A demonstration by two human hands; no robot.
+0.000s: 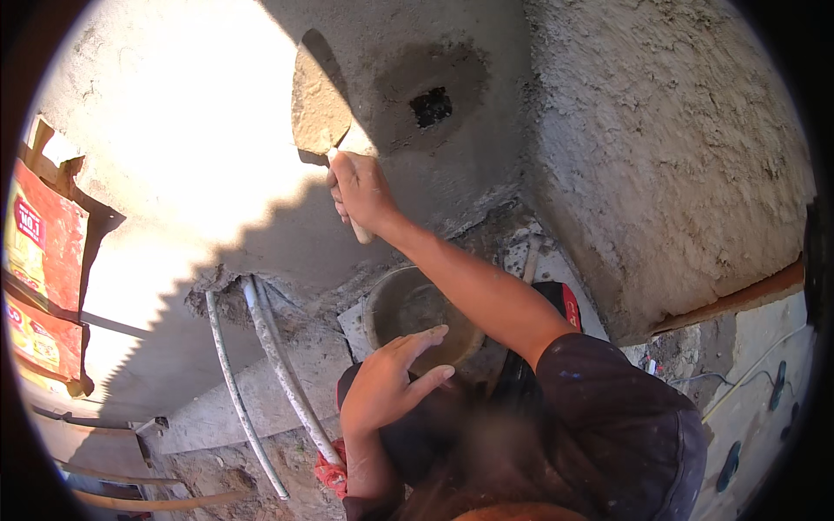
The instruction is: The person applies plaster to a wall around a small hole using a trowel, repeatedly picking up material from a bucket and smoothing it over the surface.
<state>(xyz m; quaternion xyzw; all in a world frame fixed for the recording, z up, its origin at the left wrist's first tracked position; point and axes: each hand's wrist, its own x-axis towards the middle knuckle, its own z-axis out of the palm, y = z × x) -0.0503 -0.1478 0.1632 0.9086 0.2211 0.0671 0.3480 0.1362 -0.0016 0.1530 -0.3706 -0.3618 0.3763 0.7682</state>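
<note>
My right hand [363,189] is wrapped round the wooden handle of a trowel [318,106]. Its broad blade, coated with grey-brown mortar, points up over the plastered wall [391,200]; whether it touches the wall I cannot tell. To the right of the blade, a small dark square hole [431,107] sits within a damp, darker patch. Lower down, my left hand [393,378] holds nothing, its fingers stretched out and thumb apart. Just beyond that hand is a round bucket [408,300], partly hidden by my right arm and left hand; what it contains is hard to make out.
Two pale pipes [282,365] come out of a broken recess at the wall's foot, with red cloth tied on one. Red-and-yellow packaging [48,269] hangs at the left. A rough plastered wall [669,156] rises at right, and sandals [728,467] lie on the lower-right floor.
</note>
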